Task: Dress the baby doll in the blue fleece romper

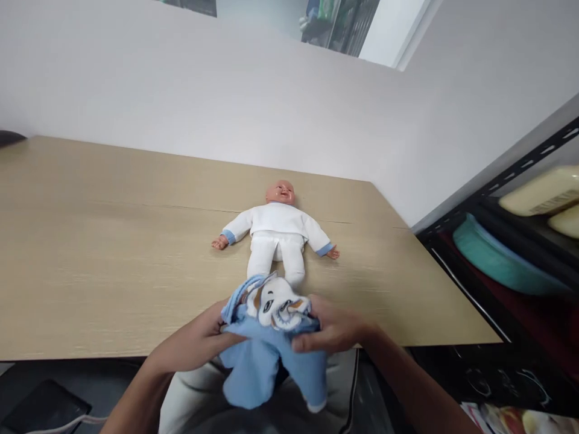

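Note:
Both hands grip a small pair of light blue doll overalls with a white animal face on the front. The garment is bunched at the top, and its two legs hang over the table edge above my lap. My left hand has its fingers wrapped round the left side, partly hidden by cloth. On the right side, my right hand pinches the fabric with the thumb in front. Just beyond lies a baby doll on its back, arms spread, in a white top with blue cuffs. The overalls hide its feet.
The wooden table reaches back to a white wall. At the right stands a black shelf rack holding a teal basin and pale yellow bottles. A dark flat object sits at the lower left, below the table.

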The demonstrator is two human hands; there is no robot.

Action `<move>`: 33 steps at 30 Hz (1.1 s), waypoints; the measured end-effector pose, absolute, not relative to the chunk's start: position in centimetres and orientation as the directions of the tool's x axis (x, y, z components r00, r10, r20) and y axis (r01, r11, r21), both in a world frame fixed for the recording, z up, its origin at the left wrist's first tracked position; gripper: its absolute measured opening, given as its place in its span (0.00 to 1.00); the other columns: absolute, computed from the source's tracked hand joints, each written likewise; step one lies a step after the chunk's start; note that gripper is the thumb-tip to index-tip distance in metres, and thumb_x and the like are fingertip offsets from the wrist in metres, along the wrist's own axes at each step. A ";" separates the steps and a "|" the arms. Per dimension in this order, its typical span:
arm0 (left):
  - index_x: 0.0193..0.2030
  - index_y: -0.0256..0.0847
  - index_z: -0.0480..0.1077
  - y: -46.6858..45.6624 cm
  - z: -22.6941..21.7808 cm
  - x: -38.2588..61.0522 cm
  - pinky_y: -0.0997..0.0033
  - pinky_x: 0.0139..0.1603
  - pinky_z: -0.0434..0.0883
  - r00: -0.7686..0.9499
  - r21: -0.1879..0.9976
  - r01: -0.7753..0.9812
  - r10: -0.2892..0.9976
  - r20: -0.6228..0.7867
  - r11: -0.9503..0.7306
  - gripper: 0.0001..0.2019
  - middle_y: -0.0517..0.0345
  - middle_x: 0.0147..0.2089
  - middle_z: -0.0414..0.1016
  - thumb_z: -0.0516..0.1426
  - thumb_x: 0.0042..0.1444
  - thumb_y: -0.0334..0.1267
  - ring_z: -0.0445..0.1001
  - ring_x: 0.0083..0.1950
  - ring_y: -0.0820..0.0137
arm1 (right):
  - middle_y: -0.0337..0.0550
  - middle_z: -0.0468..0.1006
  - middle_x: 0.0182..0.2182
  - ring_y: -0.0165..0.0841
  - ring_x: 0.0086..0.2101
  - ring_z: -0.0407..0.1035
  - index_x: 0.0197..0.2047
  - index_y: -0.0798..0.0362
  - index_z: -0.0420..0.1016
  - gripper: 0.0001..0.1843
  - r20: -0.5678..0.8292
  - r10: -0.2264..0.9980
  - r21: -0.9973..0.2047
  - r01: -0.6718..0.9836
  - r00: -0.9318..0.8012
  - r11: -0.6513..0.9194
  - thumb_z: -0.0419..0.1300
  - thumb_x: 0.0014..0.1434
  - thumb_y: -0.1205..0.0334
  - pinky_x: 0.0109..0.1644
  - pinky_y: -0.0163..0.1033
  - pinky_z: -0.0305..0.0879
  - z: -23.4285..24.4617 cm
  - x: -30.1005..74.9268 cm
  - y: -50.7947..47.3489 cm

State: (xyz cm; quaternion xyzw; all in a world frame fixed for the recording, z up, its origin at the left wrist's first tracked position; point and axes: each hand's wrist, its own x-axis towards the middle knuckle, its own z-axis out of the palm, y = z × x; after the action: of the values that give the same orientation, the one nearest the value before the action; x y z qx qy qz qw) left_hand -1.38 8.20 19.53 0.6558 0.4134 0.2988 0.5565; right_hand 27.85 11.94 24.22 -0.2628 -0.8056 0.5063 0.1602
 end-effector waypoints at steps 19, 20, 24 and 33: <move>0.57 0.43 0.79 9.0 20.5 3.9 0.52 0.67 0.73 0.388 0.972 0.188 0.899 -0.204 0.139 0.28 0.49 0.59 0.82 0.64 0.61 0.62 0.76 0.60 0.49 | 0.43 0.84 0.56 0.42 0.55 0.78 0.62 0.45 0.79 0.37 -0.106 0.539 -0.994 0.108 -0.836 -0.028 0.80 0.50 0.50 0.65 0.46 0.73 22.6 28.5 12.4; 0.59 0.43 0.78 8.9 20.2 3.9 0.51 0.67 0.73 0.400 0.975 0.137 0.891 -0.215 0.174 0.31 0.48 0.60 0.82 0.65 0.59 0.64 0.76 0.61 0.48 | 0.43 0.84 0.55 0.41 0.54 0.78 0.62 0.46 0.80 0.36 -0.123 0.535 -0.992 0.098 -0.836 -0.075 0.79 0.52 0.48 0.65 0.44 0.72 22.2 28.4 12.2; 0.68 0.42 0.71 8.2 18.5 3.1 0.48 0.66 0.72 0.570 0.919 -0.254 0.815 -0.109 0.300 0.48 0.43 0.63 0.79 0.71 0.46 0.68 0.75 0.64 0.43 | 0.47 0.82 0.57 0.43 0.59 0.74 0.60 0.52 0.80 0.34 -0.222 0.539 -0.956 0.072 -0.813 -0.284 0.71 0.59 0.37 0.68 0.43 0.66 20.4 28.6 10.8; 0.58 0.36 0.79 6.5 18.0 2.7 0.59 0.55 0.76 0.448 0.792 -0.390 0.848 -0.283 0.470 0.33 0.44 0.52 0.85 0.70 0.56 0.60 0.82 0.52 0.54 | 0.48 0.84 0.51 0.46 0.53 0.77 0.56 0.51 0.81 0.26 -0.401 0.826 -0.879 -0.087 -0.397 -0.468 0.67 0.61 0.44 0.62 0.50 0.70 18.9 26.5 9.5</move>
State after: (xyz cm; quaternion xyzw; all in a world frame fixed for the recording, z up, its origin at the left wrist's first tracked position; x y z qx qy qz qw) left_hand 2.70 6.55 18.05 0.3304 0.3469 0.3947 0.7841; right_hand 26.47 9.45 18.93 -0.4508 -0.4095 0.7287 0.3131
